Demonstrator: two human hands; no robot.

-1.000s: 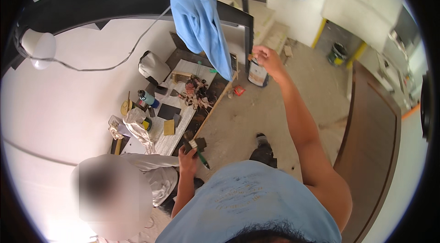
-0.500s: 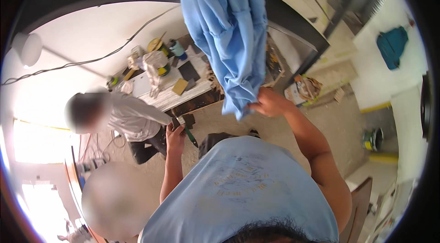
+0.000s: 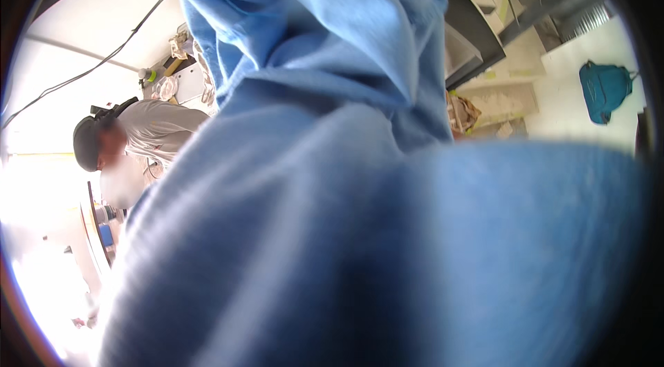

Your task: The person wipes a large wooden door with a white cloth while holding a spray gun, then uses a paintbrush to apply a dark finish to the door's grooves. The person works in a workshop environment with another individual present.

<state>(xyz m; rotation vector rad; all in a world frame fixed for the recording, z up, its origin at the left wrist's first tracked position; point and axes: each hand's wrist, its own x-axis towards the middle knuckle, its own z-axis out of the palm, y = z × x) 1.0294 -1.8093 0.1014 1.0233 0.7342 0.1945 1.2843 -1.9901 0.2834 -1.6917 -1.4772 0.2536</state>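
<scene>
A light blue cloth garment [image 3: 325, 215] fills most of the view, hanging in deep folds from the top and lying very close to the camera, blurred in its lower part. My left hand and my right hand are hidden behind it, so what they hold cannot be seen. At the left, a co-worker [image 3: 162, 125] in a grey shirt and dark cap bends beside a cluttered work surface [image 3: 190, 82], mostly covered by the fabric.
A dark stair structure with railing bars [image 3: 470, 35] rises at the upper right. A teal bag [image 3: 605, 90] hangs on the white wall. A cable [image 3: 97, 62] crosses the upper left wall. A crumpled brown sack [image 3: 462, 111] shows beside the cloth.
The blue garment has come down from overhead to cover most of the view. My hands, earlier seen with a brush on the left and gripping the garment on the right, are now hidden.
</scene>
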